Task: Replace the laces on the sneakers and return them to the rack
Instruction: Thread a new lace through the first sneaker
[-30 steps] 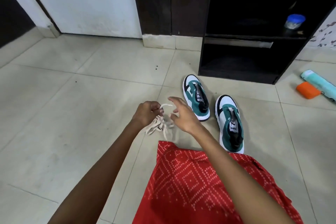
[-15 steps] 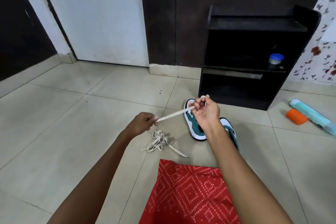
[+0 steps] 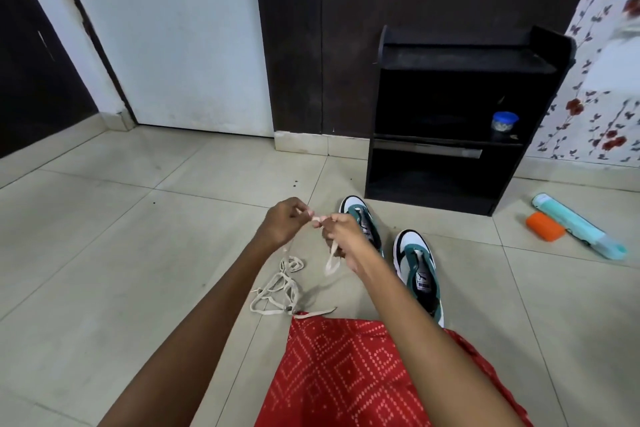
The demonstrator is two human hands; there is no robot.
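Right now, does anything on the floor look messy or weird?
Yes. The laces lie in a tangled heap on the tiles, and both sneakers sit laceless outside the rack. An orange box and teal tube lie loose on the floor too.

Two bare forearms show, the left arm at about 7 o'clock and the right arm at about 5 o'clock. Both are uncovered along all that shows, from the frame's lower edge to the wrists. The left hand and right hand are bare as well. At 6 o'clock, a red garment is worn. It is printed with small white dots set in nested diamonds and zigzag lines. Its cloth folds softly, and its hem runs nearly straight.
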